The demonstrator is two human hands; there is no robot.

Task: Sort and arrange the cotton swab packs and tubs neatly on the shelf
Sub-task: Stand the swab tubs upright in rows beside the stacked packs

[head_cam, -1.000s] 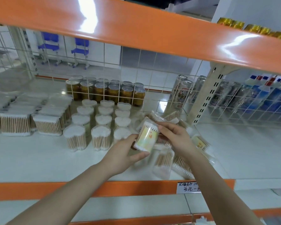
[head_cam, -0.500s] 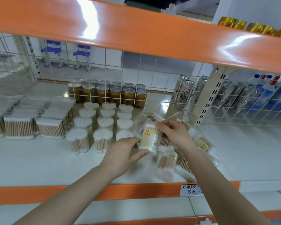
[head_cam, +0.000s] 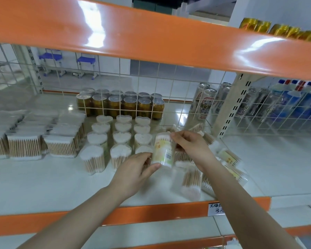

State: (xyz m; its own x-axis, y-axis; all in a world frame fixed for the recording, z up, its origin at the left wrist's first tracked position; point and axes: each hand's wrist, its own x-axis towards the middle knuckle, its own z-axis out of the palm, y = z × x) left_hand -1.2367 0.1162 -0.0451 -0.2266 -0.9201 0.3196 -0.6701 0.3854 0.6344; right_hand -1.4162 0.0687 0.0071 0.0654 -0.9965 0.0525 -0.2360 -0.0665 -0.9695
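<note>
— What do we have under our hands here?

— A white shelf point(head_cam: 43, 178) with an orange front edge. Just left of our left hand point(head_cam: 133, 174) stand the heart-shaped tubs point(head_cam: 121, 139) of cotton swabs, upright, in three rows running back.

— And further left?

— Rectangular swab packs point(head_cam: 59, 146), side by side, well away from that hand.

— On the other side?

— Below and to the right of our right hand point(head_cam: 193, 147) we see loose swab packs point(head_cam: 192, 180) lying on their sides in a jumble, some overlapping.

— Beyond the hands?

— A wire grid; behind it, gold cans point(head_cam: 115, 105) and, further right, tall cans point(head_cam: 205, 103).
</note>
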